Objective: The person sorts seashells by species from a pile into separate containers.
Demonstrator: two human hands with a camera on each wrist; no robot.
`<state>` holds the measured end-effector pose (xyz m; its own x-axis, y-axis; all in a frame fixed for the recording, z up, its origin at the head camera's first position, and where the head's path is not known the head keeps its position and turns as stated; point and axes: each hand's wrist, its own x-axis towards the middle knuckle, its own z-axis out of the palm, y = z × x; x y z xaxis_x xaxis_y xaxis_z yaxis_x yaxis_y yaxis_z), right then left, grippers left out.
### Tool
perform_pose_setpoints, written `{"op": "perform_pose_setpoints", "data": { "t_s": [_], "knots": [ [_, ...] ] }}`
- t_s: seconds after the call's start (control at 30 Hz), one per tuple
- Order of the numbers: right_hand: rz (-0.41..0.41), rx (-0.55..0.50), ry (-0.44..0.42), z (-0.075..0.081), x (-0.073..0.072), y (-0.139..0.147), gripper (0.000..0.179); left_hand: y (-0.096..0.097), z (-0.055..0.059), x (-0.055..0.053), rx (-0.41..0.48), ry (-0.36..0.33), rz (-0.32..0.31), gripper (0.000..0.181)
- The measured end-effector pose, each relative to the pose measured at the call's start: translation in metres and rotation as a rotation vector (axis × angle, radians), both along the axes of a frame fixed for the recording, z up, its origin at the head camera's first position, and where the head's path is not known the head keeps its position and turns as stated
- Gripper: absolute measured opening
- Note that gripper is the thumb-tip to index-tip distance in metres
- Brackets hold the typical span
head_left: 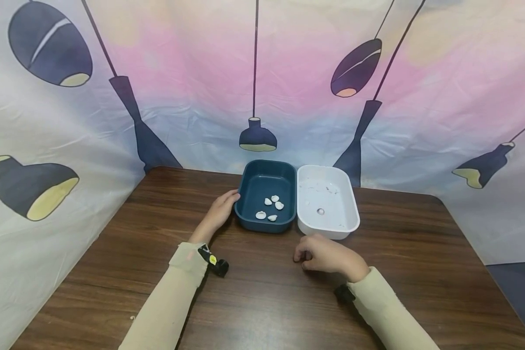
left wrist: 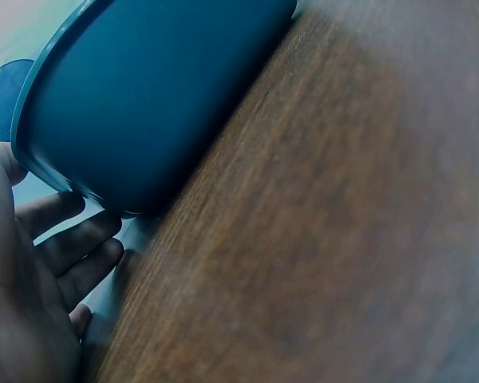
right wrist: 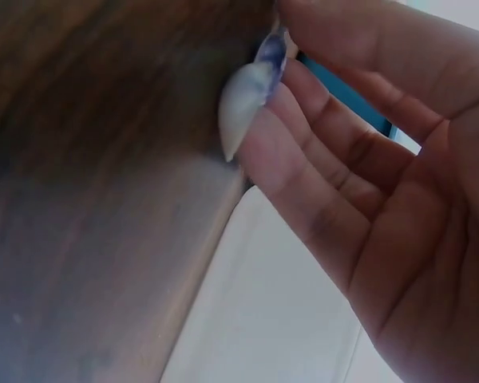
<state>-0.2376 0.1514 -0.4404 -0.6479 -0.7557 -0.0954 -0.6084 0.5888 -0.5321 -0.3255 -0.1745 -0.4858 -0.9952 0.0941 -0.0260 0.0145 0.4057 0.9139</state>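
A dark blue plastic basin [head_left: 267,227] holds several white seashells [head_left: 260,215] on its floor. At its left side my left hand [head_left: 220,209] grips the rim, thumb at the edge and fingers against the outer wall in the left wrist view. My right hand [head_left: 328,255] is just in front of the white basin [head_left: 356,221], above the table. Between its thumb and fingers it pinches a seashell [right wrist: 243,104], white outside with purple showing inside. In the head view that shell is hidden by the hand. One small shell [head_left: 321,211] lies in the white basin among tiny bits.
The two basins stand side by side at the far part of the brown wooden table [head_left: 253,301]. A cloth backdrop [head_left: 201,97] printed with lamps hangs behind it. A small pale crumb [head_left: 132,318] lies beside the left sleeve.
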Motion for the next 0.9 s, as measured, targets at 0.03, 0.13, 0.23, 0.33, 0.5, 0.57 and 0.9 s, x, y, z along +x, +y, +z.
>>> {"op": "perform_pose_setpoints", "data": {
  "t_s": [0.03,0.13,0.23,0.33,0.5,0.57,0.9],
  "knots": [
    [0.000,0.000,0.002,0.0002,0.0001,0.0000,0.022,0.0000,0.0003,0.0002,-0.002,0.000,-0.001,0.062],
    [0.000,0.003,0.014,0.0002,0.0000,-0.0001,0.023,-0.0001,0.0008,0.0003,-0.001,-0.003,-0.002,0.062],
    [0.000,-0.004,0.020,-0.0002,-0.0003,-0.0005,0.023,-0.0001,0.0009,0.0008,0.005,-0.006,-0.001,0.062],
    [0.001,-0.019,0.022,-0.0007,-0.0008,-0.0007,0.024,-0.0001,0.0004,0.0011,0.009,-0.010,-0.001,0.062],
    [0.003,-0.054,0.015,-0.0022,-0.0017,-0.0009,0.026,-0.0002,0.0004,0.0009,0.008,-0.014,0.001,0.062],
    [0.003,-0.064,0.009,-0.0033,-0.0022,-0.0010,0.027,-0.0001,0.0003,0.0005,0.005,-0.012,0.001,0.062],
    [-0.028,-0.027,-0.012,-0.0028,-0.0024,-0.0001,0.024,-0.0008,-0.0016,-0.0010,-0.001,-0.014,-0.002,0.063]
  ]
}}
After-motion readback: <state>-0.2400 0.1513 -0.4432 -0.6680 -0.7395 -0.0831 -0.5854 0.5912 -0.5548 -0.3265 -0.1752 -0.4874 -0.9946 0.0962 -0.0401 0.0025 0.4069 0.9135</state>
